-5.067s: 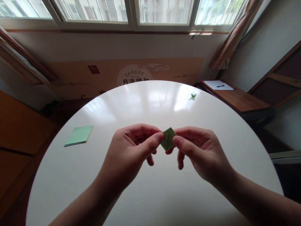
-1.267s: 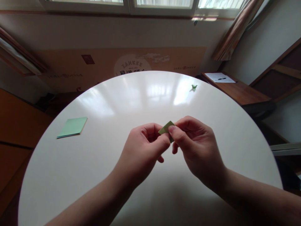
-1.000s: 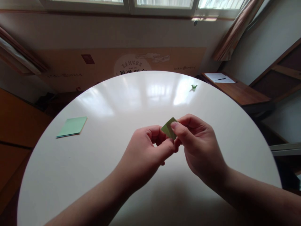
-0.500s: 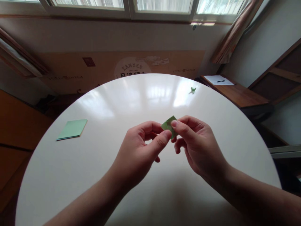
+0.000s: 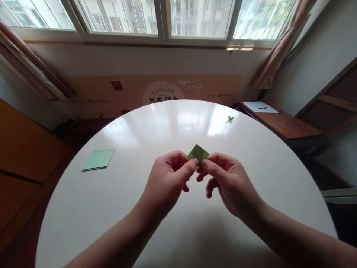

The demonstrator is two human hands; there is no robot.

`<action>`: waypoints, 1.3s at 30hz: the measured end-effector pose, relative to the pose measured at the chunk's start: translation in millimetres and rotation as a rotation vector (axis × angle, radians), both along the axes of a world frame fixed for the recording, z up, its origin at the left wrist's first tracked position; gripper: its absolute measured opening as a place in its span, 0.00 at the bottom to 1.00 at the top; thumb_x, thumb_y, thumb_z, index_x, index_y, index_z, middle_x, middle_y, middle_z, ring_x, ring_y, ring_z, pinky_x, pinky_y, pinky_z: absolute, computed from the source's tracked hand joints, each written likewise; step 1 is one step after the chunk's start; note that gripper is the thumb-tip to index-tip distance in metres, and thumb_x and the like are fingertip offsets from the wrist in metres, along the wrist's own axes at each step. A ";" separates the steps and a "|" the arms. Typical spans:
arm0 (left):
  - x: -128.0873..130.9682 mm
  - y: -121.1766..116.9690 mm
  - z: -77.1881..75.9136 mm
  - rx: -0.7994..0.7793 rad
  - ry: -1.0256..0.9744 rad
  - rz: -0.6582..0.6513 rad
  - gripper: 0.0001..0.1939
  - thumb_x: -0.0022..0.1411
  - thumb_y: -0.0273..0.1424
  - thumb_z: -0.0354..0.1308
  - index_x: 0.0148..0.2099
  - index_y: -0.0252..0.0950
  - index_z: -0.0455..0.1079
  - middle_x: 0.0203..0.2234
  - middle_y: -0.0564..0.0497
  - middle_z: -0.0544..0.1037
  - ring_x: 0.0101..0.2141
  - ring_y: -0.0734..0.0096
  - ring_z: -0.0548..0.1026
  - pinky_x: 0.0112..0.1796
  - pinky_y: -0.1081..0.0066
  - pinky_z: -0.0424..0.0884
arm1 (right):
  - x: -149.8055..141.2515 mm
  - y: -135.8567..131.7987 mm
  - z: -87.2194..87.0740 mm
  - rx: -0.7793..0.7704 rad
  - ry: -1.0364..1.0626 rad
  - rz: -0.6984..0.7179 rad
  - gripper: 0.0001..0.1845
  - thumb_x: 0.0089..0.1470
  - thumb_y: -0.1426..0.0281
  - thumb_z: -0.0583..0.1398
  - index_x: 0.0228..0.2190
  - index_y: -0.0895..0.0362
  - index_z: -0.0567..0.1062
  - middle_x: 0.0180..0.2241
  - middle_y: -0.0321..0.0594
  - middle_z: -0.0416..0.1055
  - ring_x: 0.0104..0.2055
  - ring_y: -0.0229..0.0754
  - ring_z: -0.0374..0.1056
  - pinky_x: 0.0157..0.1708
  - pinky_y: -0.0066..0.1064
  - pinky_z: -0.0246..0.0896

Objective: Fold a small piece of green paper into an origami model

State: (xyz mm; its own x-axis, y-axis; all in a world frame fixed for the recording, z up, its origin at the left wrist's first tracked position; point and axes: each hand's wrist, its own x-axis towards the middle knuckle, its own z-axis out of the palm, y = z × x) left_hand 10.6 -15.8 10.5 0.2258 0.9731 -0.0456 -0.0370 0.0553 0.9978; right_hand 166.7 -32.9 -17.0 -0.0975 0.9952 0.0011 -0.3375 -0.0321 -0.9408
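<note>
A small folded green paper point(image 5: 198, 151) is held up above the table between both hands, one corner pointing away from me. My left hand point(image 5: 170, 178) pinches its left lower part between thumb and index finger. On the opposite side, my right hand point(image 5: 230, 178) grips the lower right part with thumb and forefinger, its other fingers curled loosely below. The two thumb tips nearly meet at the paper's near end and cover part of it.
The round white table point(image 5: 134, 149) carries a stack of light green paper point(image 5: 99, 159) at left and a small green origami figure point(image 5: 230, 118) at far right. Beyond its right edge, a wooden desk point(image 5: 292, 124) bears a white sheet point(image 5: 259, 107) and a pen point(image 5: 262, 108).
The green paper has turned so a corner points away, and my right thumb has slid down to its near end beside the left thumb. The whole view has tilted upward slightly.
</note>
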 end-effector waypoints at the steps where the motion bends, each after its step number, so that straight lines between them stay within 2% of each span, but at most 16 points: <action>1: -0.5 0.6 0.6 0.004 0.011 -0.010 0.10 0.58 0.34 0.65 0.28 0.34 0.72 0.19 0.56 0.71 0.21 0.76 0.68 0.20 0.79 0.67 | 0.1 -0.1 0.1 -0.007 -0.002 -0.001 0.11 0.52 0.62 0.68 0.27 0.57 0.77 0.27 0.38 0.74 0.30 0.40 0.72 0.15 0.21 0.64; 5: -3.1 4.5 2.4 0.039 -0.001 -0.024 0.06 0.57 0.32 0.65 0.37 0.34 0.77 0.26 0.53 0.77 0.25 0.75 0.71 0.20 0.79 0.68 | 0.3 -1.4 0.4 -0.021 -0.029 0.013 0.13 0.53 0.63 0.68 0.25 0.57 0.75 0.23 0.35 0.72 0.28 0.39 0.72 0.15 0.21 0.64; 10: -5.4 8.7 1.2 0.057 0.006 0.004 0.08 0.58 0.32 0.65 0.31 0.33 0.77 0.20 0.54 0.75 0.18 0.79 0.67 0.17 0.80 0.66 | -1.2 -2.3 -1.2 0.010 -0.027 0.048 0.10 0.54 0.64 0.68 0.26 0.57 0.78 0.23 0.36 0.74 0.28 0.40 0.73 0.15 0.21 0.66; 17: -4.7 7.4 0.0 -0.015 -0.075 0.022 0.08 0.56 0.31 0.67 0.27 0.33 0.75 0.19 0.55 0.75 0.18 0.81 0.67 0.17 0.82 0.65 | -1.5 -0.6 -1.8 -0.006 0.016 0.122 0.09 0.57 0.62 0.66 0.34 0.55 0.82 0.31 0.39 0.77 0.31 0.41 0.75 0.14 0.19 0.65; 23: -7.1 6.2 1.5 0.020 -0.022 -0.034 0.09 0.59 0.35 0.66 0.30 0.34 0.78 0.23 0.52 0.79 0.21 0.78 0.71 0.18 0.82 0.65 | -0.9 0.6 -2.5 -0.041 0.046 0.098 0.10 0.54 0.61 0.68 0.31 0.56 0.82 0.28 0.39 0.77 0.29 0.40 0.75 0.13 0.19 0.65; 28: -10.8 5.6 4.2 0.069 0.052 -0.058 0.06 0.59 0.33 0.67 0.35 0.35 0.80 0.26 0.51 0.82 0.22 0.78 0.72 0.19 0.82 0.67 | -0.2 -0.9 -3.1 0.010 -0.006 0.076 0.10 0.54 0.62 0.68 0.29 0.57 0.81 0.27 0.39 0.77 0.29 0.40 0.75 0.14 0.19 0.66; 31: -10.7 7.0 5.1 0.025 0.026 -0.066 0.05 0.58 0.32 0.67 0.32 0.35 0.79 0.25 0.53 0.80 0.22 0.79 0.71 0.18 0.83 0.66 | 0.5 -1.8 -2.6 0.042 -0.006 0.064 0.10 0.55 0.62 0.67 0.29 0.56 0.81 0.27 0.38 0.77 0.29 0.40 0.75 0.14 0.19 0.66; 35: -10.7 10.5 5.2 -0.114 -0.014 -0.112 0.07 0.57 0.31 0.67 0.29 0.34 0.76 0.22 0.54 0.77 0.19 0.81 0.67 0.17 0.84 0.64 | 2.1 -1.0 -0.9 0.054 0.013 0.052 0.09 0.56 0.62 0.67 0.31 0.55 0.80 0.26 0.37 0.77 0.28 0.39 0.75 0.13 0.19 0.66; 39: -11.8 11.1 6.7 -0.166 0.001 -0.128 0.07 0.56 0.33 0.68 0.30 0.34 0.77 0.22 0.54 0.74 0.18 0.82 0.64 0.16 0.83 0.63 | 3.6 0.2 0.0 0.050 0.031 0.028 0.09 0.56 0.63 0.67 0.30 0.55 0.80 0.26 0.36 0.77 0.27 0.39 0.75 0.13 0.19 0.66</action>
State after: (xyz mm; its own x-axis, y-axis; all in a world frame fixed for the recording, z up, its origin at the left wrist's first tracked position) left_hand -1.2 -4.7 17.3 0.3469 0.9156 -0.2032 -0.0185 0.2233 0.9746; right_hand 170.3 -32.7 -17.0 -0.1243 0.9908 0.0537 -0.3658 0.0046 -0.9307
